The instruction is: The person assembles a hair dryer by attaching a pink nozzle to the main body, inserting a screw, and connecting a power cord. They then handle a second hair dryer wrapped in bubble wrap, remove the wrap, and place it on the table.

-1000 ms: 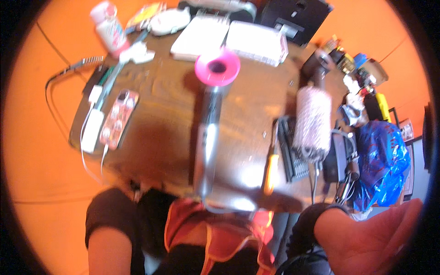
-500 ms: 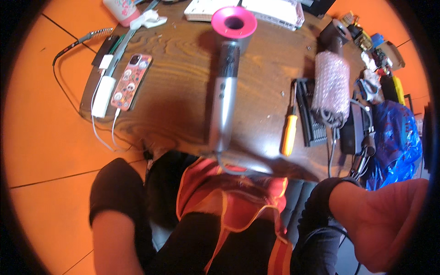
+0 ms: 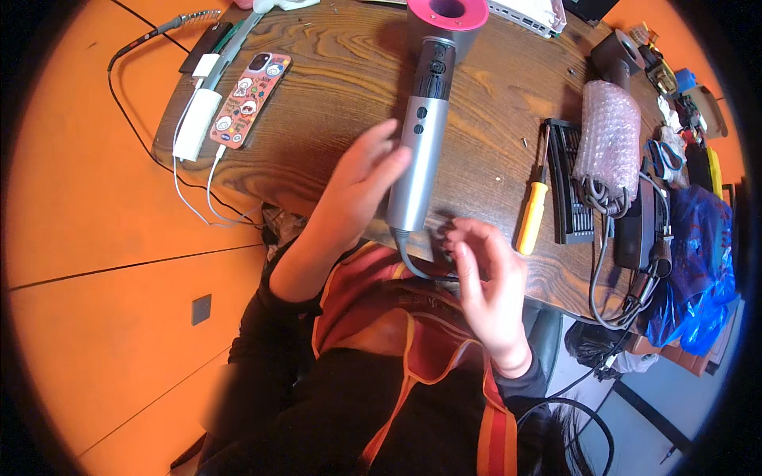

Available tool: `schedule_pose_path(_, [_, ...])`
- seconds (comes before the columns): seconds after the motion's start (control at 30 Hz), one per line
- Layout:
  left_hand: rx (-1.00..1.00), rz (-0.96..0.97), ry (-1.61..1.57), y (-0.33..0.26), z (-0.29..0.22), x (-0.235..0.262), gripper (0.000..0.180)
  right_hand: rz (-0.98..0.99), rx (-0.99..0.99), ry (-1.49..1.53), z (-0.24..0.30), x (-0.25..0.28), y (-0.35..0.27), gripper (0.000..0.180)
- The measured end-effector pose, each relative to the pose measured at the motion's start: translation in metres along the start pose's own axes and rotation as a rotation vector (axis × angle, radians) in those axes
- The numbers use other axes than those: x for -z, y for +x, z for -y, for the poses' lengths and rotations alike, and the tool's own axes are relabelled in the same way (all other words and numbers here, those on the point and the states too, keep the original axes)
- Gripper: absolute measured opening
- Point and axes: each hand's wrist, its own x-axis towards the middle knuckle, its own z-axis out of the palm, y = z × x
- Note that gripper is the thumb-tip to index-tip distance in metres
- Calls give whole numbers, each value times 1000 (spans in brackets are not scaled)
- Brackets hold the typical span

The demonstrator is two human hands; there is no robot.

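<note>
Head view: red cartoon-patterned phone case (image 3: 252,101) is bearing small lettering. Counting one yellow-handled screwdriver (image 3: 533,216), one silver-and-black, pink-ringed hair dryer (image 3: 429,143) lying on brown wooden worktop (image 3: 341,95). Since earlier frame, both hands are nearing dryer: left hand (image 3: 359,188) hovering beside handle, grip wide, contact unclear; right hand (image 3: 492,285) hovering near cable (image 3: 408,259), grip half-curled, fingers apart.

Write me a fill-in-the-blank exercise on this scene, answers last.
The ring at the far end of the hair dryer is coloured ____.
Beside the left hand, the dryer's silver section bears ____ dark buttons.
Of the phone and the screwdriver, the one nearer the right hand is the ____.
The bubble-wrapped bundle lies to the screwdriver's ____.
Missing words: pink; two; screwdriver; right.
</note>
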Motion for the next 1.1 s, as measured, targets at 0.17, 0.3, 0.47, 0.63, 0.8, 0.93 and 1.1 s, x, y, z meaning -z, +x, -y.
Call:
schedule_pose_path(0.17, [137,119,56,0,-17,-22,36,-57,-169,172,2,13,35,29])
schedule_pose_path(0.3, [227,81,-7,-26,-22,-34,40,-39,-155,574,0,32,88,46])
schedule_pose_path(0.47, [323,80,-135,-56,-21,-41,48,420,-350,1154,-11,22,128,67])
schedule_pose_path(0.63, [486,347,-597,-64,-1,-43,43,375,-226,1195,-22,12,128,102])
schedule_pose_path(0.8, [415,438,-579,-68,14,-51,50,363,-191,1204,-20,10,125,90])
schedule_pose_path(0.93, [400,238,-398,-73,8,-53,32,250,-141,1109,-16,7,122,84])
schedule_pose_path(1.1, [410,200,-321,-72,1,-55,30,246,-143,1043,-14,8,120,82])
